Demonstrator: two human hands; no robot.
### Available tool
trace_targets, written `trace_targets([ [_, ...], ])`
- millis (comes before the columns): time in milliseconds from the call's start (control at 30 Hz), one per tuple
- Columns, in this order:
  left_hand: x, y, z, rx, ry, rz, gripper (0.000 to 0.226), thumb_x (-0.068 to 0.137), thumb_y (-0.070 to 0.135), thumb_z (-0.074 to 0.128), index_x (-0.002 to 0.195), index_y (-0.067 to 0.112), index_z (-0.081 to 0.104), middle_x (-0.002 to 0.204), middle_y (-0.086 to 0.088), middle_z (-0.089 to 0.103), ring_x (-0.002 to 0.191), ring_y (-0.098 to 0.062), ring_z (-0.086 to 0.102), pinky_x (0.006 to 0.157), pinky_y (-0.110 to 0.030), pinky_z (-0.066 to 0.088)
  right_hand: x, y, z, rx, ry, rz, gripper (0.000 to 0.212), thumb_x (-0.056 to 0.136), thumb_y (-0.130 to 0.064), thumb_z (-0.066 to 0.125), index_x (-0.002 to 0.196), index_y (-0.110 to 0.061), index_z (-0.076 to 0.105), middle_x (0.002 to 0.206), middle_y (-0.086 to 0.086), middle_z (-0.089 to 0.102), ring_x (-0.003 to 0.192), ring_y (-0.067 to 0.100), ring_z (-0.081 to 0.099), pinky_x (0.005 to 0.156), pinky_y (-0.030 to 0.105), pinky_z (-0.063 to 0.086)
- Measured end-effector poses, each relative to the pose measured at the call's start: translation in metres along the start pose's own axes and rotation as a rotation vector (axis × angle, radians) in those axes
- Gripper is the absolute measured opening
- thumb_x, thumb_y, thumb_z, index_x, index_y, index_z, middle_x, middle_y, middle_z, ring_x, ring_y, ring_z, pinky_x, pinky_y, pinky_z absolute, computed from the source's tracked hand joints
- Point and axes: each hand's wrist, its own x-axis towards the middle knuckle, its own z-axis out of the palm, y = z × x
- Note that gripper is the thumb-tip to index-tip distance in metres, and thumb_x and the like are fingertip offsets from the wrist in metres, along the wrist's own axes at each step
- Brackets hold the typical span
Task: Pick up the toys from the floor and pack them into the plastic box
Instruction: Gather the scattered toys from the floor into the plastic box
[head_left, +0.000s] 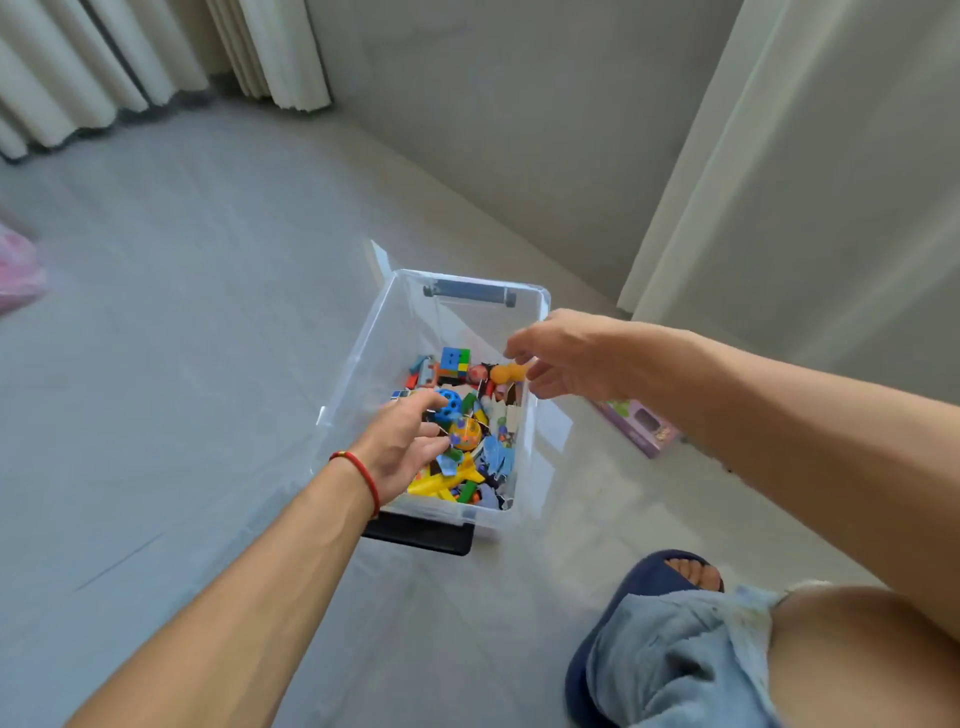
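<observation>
A clear plastic box (363, 358) with a grey handle (470, 293) stands on the grey floor, its bottom heaped with colourful toys. Among them are a colour cube (454, 360), a blue holed ball (449, 405), a speckled yellow ball (466, 434) and yellow plastic pieces (436, 483). My left hand (402, 447) hovers over the box's left side, fingers loosely spread next to the blue ball, holding nothing. My right hand (566, 353) reaches over the right rim and pinches the end of an orange toy (504, 373) just above the pile.
A purple carton (641, 428) lies on the floor right of the box. A black flat piece (421, 535) sticks out under the box's near end. My foot in a navy slipper (649, 577) stands near right. Something pink (18, 270) lies far left. Curtains and walls behind.
</observation>
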Motion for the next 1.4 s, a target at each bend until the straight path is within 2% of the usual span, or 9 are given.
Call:
trace_targets([
  [67,-0.002,-0.002,0.015,0.047,0.008,0.049,0.027,0.094,0.014,0.057,0.118,0.005,0.052,0.135,-0.028,0.047,0.126,-0.04,0.051,0.107,-0.044,0.044,-0.014,0.01,-0.021,-0.076,0.035,-0.023,0.037,0.094,-0.028,0.064,0.12,-0.002,0.058,0.113,0.015,0.061,0.094,0.026,0.065,0.09,0.04,0.057],
  [167,-0.003,-0.008,0.046,0.171,0.007,0.178,0.012,0.095,0.008,0.052,0.104,0.01,0.06,0.111,-0.019,0.06,0.106,-0.029,0.061,0.097,-0.042,0.053,-0.033,0.038,-0.067,-0.134,0.106,-0.041,0.029,0.093,-0.027,0.065,0.112,-0.006,0.065,0.118,0.018,0.065,0.097,0.027,0.067,0.09,0.046,0.059],
  [333,0.009,-0.034,0.129,0.31,-0.112,0.255,0.022,0.096,0.006,0.049,0.113,0.004,0.063,0.103,-0.019,0.067,0.095,-0.029,0.066,0.088,-0.043,0.058,-0.059,0.12,-0.165,-0.115,0.302,0.069,0.029,0.096,-0.025,0.061,0.116,-0.005,0.067,0.114,0.013,0.068,0.1,0.025,0.067,0.079,0.039,0.059],
  [533,0.06,-0.093,0.229,0.548,-0.264,0.185,0.016,0.092,0.008,0.053,0.1,0.011,0.068,0.099,-0.013,0.07,0.086,-0.021,0.065,0.079,-0.038,0.059,-0.037,0.254,-0.241,-0.267,0.446,0.301,0.027,0.097,-0.024,0.055,0.102,0.0,0.067,0.091,0.02,0.068,0.075,0.028,0.062,0.071,0.04,0.056],
  [667,0.111,-0.136,0.278,0.806,-0.327,0.176,0.017,0.09,0.015,0.058,0.104,0.021,0.067,0.105,0.0,0.068,0.099,-0.018,0.065,0.085,-0.037,0.059,0.005,0.334,-0.236,-0.489,0.432,0.319,0.022,0.092,-0.024,0.054,0.099,-0.009,0.069,0.108,0.014,0.069,0.091,0.031,0.064,0.08,0.038,0.052],
  [867,0.186,-0.185,0.336,1.103,-0.346,0.284,0.034,0.088,0.015,0.062,0.121,0.019,0.062,0.122,-0.001,0.062,0.106,-0.02,0.061,0.095,-0.038,0.052,0.067,0.422,-0.208,-0.601,0.38,0.301,0.046,0.095,-0.024,0.057,0.139,-0.02,0.047,0.138,0.009,0.05,0.123,0.03,0.052,0.095,0.042,0.049],
  [1000,0.224,-0.214,0.352,1.283,-0.363,0.439,0.043,0.087,0.011,0.063,0.129,0.019,0.058,0.131,-0.003,0.058,0.119,-0.021,0.055,0.101,-0.031,0.044,0.107,0.438,-0.197,-0.571,0.523,0.224,0.058,0.096,-0.028,0.059,0.149,-0.028,0.034,0.144,0.011,0.038,0.125,0.034,0.049,0.089,0.045,0.051],
  [1167,0.241,-0.24,0.351,1.355,-0.35,0.618,0.048,0.084,0.006,0.061,0.131,0.018,0.057,0.135,-0.004,0.052,0.126,-0.018,0.044,0.099,-0.008,0.02,0.15,0.45,-0.177,-0.599,0.779,0.179,0.054,0.09,-0.045,0.065,0.137,-0.025,0.045,0.13,0.012,0.041,0.116,0.033,0.044,0.08,0.042,0.052],
  [1400,0.237,-0.257,0.346,1.231,-0.411,0.72,0.043,0.08,0.004,0.058,0.121,0.018,0.061,0.119,0.0,0.055,0.107,-0.018,0.053,0.089,-0.038,0.052,0.154,0.475,-0.161,-0.558,0.88,0.049,0.036,0.091,-0.025,0.069,0.123,-0.013,0.058,0.115,0.011,0.058,0.104,0.032,0.049,0.081,0.044,0.05],
])
